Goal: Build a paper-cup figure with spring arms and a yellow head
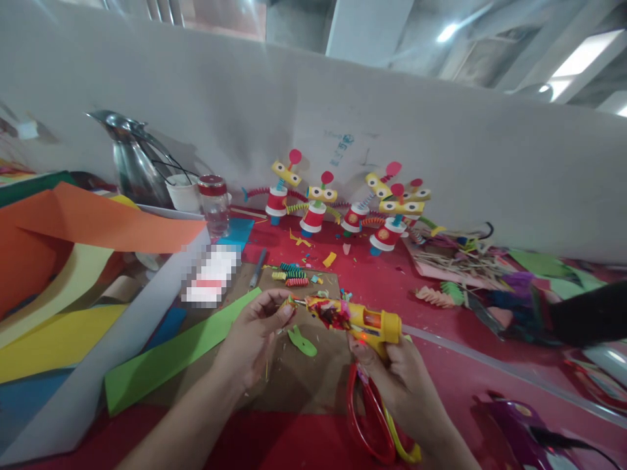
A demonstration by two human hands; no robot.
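My right hand [392, 369] is wrapped round the handle of a yellow hot glue gun [385, 326], which has a coloured, stained front and a small red light. The gun's nozzle points left and meets, or nearly meets, a small yellow-green piece [290, 301] pinched between the fingertips of my left hand [259, 326]. Whether the two touch I cannot tell. Below them a green paper cutout [301, 341] lies on the brown board [313, 385]. Scissors [369, 418] with red and yellow handles lie beneath my right hand. A long green paper strip [181, 352] runs under my left forearm.
Several paper-cup figures [313, 215] stand along the wall. Folded paper springs [294, 274] lie beyond the gun. At left are a box of coloured paper [161, 313], a glass jar [214, 205] and a steel jug [130, 163]. A purple device [519, 431] lies right; another person's dark sleeve [588, 313] reaches in.
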